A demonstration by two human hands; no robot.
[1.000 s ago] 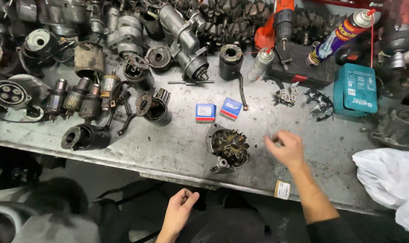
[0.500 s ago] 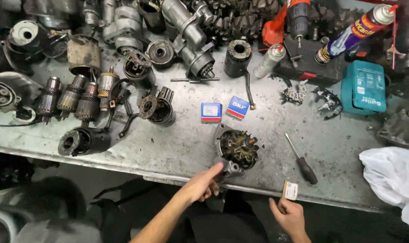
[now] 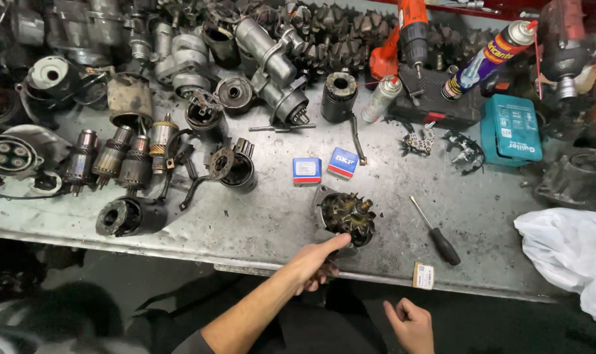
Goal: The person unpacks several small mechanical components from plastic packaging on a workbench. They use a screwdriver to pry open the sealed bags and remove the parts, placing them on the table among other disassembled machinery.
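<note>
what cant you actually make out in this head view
- Left hand: its fingers curl under the bench edge, so whether they grip the dirty motor part is unclear.
- Right hand: low in the frame, palm side hidden; cannot tell if it holds anything.
- White cloth: cut off by the right edge.
- Parts along the top of the metal bench: cropped and too crowded to separate.

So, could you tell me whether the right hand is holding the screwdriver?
No, the screwdriver lies on the bench, right hand empty below its edge.
</note>
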